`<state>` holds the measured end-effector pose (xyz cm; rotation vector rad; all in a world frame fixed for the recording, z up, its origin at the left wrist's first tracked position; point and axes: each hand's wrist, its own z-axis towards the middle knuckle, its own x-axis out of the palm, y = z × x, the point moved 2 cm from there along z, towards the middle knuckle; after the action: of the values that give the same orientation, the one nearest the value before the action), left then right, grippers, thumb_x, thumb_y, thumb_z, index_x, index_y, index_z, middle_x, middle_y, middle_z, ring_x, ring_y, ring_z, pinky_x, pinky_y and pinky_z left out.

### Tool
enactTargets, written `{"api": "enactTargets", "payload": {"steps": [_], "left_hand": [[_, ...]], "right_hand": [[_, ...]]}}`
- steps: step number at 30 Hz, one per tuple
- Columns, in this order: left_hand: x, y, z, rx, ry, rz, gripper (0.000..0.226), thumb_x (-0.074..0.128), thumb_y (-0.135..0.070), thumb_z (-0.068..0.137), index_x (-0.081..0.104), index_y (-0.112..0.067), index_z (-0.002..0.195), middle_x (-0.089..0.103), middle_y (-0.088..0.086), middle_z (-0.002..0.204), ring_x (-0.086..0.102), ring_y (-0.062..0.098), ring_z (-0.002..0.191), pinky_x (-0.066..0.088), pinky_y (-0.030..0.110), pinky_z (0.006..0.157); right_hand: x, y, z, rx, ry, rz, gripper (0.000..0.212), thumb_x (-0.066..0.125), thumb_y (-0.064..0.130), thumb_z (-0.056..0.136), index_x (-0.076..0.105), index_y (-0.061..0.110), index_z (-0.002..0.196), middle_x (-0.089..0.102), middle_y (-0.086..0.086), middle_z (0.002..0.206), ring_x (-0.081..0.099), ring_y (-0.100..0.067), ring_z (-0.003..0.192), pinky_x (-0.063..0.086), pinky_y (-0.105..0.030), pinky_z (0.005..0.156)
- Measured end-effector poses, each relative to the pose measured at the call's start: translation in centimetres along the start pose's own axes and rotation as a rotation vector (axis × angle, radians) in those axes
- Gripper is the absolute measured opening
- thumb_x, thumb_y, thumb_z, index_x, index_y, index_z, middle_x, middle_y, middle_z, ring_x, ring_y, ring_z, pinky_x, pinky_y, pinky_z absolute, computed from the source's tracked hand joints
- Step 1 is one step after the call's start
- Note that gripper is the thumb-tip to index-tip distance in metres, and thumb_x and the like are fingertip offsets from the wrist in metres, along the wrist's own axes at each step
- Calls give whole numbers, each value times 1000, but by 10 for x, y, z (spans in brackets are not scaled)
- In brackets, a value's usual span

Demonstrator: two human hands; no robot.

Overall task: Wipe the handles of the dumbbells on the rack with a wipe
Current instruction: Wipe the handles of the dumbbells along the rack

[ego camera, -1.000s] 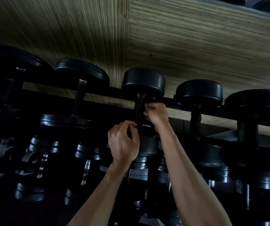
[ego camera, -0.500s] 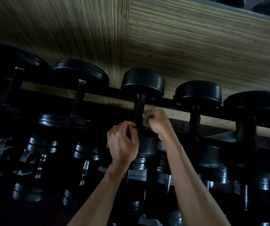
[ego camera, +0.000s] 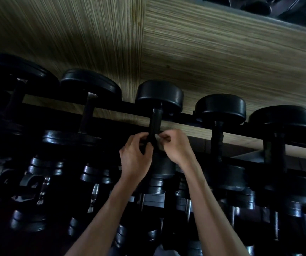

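Note:
A row of black dumbbells rests on a dark rack rail [ego camera: 189, 120]. The middle dumbbell [ego camera: 159, 95] has a black handle [ego camera: 155, 121] running down toward me. My left hand [ego camera: 134, 156] is curled around the lower left side of that handle. My right hand [ego camera: 176, 146] presses a small pale wipe [ego camera: 158, 140] against the handle's right side; most of the wipe is hidden by my fingers. The two hands almost meet around the handle.
Other dumbbells [ego camera: 220, 108] stand close on both sides on the top rail. A lower tier holds several chrome-ended dumbbells [ego camera: 95, 174] beneath my forearms. A striped wooden wall [ego camera: 213, 58] rises behind the rack. The scene is dim.
My right hand has slid down the handle with the wipe, from near the top head to beside my left hand. The left hand has kept its grip.

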<state>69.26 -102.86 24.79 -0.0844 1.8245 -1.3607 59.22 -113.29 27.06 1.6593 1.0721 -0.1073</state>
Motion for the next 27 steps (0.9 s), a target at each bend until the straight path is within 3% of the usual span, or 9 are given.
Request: {"api": "enactTargets", "payload": {"steps": [3,7,11,15,17,21,25,27], "left_hand": [[-11,0,20,7,294,-163,49,69,-15,90,53,-18,136,57,-3,129,58,8,110,45,27,101],[-17,-6,36,28,475,-269,33,72,-15,88,67,-17,120,71,0,102,66,8,100,49,24,96],[-12,-1,45,15,358,-212,7,71,-18,89,74,-20,94,73,-2,93,67,11,91,52,26,86],[-17,0,54,-162,-3,-117,9,64,-20,93,67,-11,95,63,-7,80,58,4,73,40,4,59],[-15,-1,63,-236,-103,-92,12,59,-19,96,66,-9,100,61,-6,81,59,9,73,38,8,55],[7,-7,86,-271,-91,-3,20,53,-15,97,71,-6,97,69,9,88,63,20,80,39,21,66],[28,-20,106,-283,-63,-105,20,55,-13,97,72,-4,91,64,1,78,60,14,75,35,12,60],[34,-23,111,-330,-48,-165,18,56,-13,98,71,-4,95,62,-1,78,57,11,73,35,5,55]], "right_hand": [[-5,0,-12,-107,-25,102,9,72,23,93,76,16,98,74,7,84,69,-2,77,50,-13,64],[-6,-9,-19,-169,-121,247,12,75,8,88,71,17,94,73,4,86,70,-6,81,55,-19,70],[4,-15,-24,-204,-245,310,13,74,13,90,70,14,102,72,6,90,69,-3,84,51,-13,71],[26,-20,-30,-161,-430,244,10,61,13,99,70,14,104,68,15,87,63,7,81,43,-4,69],[38,-20,-33,-158,-469,240,16,54,16,102,70,14,104,69,13,86,65,3,80,47,-8,68],[43,-24,-33,-112,-508,258,19,50,20,104,69,19,101,69,10,76,62,-8,60,51,-26,54],[42,-24,-35,-106,-506,284,18,50,22,103,67,22,97,66,6,67,51,-8,46,42,-25,45],[42,-23,-35,-105,-514,296,18,51,22,102,67,22,95,66,4,67,52,-10,46,44,-30,44]]}}
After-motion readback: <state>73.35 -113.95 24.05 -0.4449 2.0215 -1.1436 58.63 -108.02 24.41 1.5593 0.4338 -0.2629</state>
